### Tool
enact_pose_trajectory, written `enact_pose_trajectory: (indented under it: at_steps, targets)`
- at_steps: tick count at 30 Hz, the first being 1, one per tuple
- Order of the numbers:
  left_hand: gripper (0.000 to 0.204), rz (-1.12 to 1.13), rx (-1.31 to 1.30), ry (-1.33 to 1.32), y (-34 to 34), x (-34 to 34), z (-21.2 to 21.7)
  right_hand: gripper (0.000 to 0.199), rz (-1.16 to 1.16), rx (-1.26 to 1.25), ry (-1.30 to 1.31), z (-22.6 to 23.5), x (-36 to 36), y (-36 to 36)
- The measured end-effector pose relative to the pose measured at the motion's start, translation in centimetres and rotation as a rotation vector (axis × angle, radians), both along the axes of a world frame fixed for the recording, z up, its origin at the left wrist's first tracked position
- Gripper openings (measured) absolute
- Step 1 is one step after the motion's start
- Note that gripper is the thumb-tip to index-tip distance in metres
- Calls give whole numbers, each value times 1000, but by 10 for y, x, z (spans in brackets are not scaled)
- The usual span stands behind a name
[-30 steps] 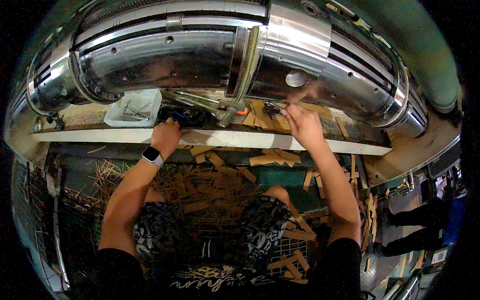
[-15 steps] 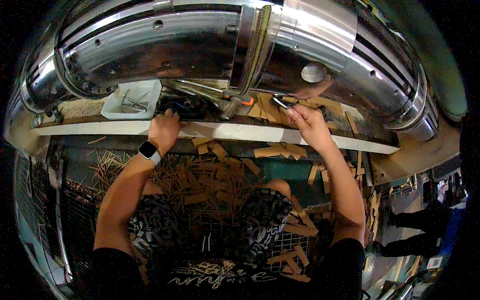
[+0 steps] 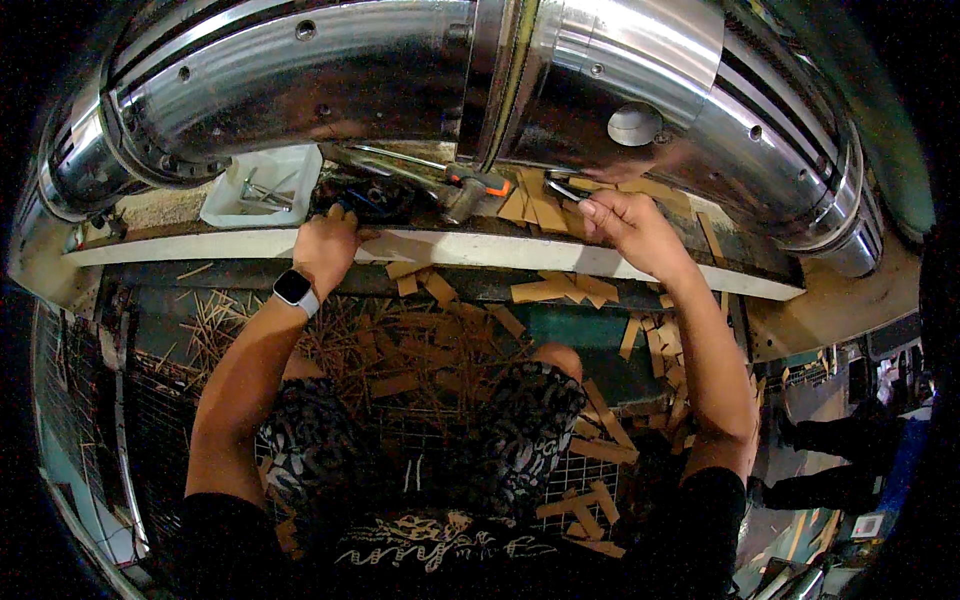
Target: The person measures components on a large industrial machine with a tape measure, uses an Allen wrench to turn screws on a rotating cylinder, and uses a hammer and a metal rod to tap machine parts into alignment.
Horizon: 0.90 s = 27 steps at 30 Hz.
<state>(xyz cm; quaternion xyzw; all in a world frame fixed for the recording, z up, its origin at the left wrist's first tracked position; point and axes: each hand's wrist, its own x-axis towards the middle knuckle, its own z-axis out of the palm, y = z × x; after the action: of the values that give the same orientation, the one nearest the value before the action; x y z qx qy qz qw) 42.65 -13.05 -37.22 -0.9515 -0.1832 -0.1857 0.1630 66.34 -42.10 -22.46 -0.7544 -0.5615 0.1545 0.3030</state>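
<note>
My right hand (image 3: 630, 228) is closed around a short, shiny metal hand tool (image 3: 568, 190) with a dark end; its exact kind is unclear. This tool sticks out to the left, over cardboard strips on the ledge beneath the big steel cylinder (image 3: 400, 85). At the ledge's white front edge, my left hand (image 3: 325, 245) has its fingers curled at the near side of a dark tray (image 3: 370, 198) of small black and bluish parts. Whatever those fingers pinch is hidden. A hammer (image 3: 464, 204) lies between the hands, beside long metal bars.
A white plastic bin (image 3: 233, 205) with several metal pieces stands left of the dark tray. The white beam (image 3: 470, 248) runs across in front of me. Cardboard scraps (image 3: 440, 340) litter the area around my knees. Another person's dark-clad legs (image 3: 840, 455) show at the far right.
My right hand has shifted slightly right with the metal tool, and its fingers have turned more over it. The left hand has moved slightly, staying at the dark tray. The view has tilted a little.
</note>
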Motion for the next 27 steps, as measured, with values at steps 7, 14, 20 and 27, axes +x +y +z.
enact_pose_trajectory:
  at_steps: [7,14,20,27]
  targets:
    - [32,-12,70,69,0,-1,6,35,-37,8,-55,18,3,0]
    - [29,20,27,7,-4,1,6,31,-134,58,-372,22,-8,0]
    - [35,-70,30,-38,-7,-1,14,34,-131,30,-251,2,-2,0]
    - [31,40,7,2,-5,-2,8,32,-201,74,-196,-7,-1,2]
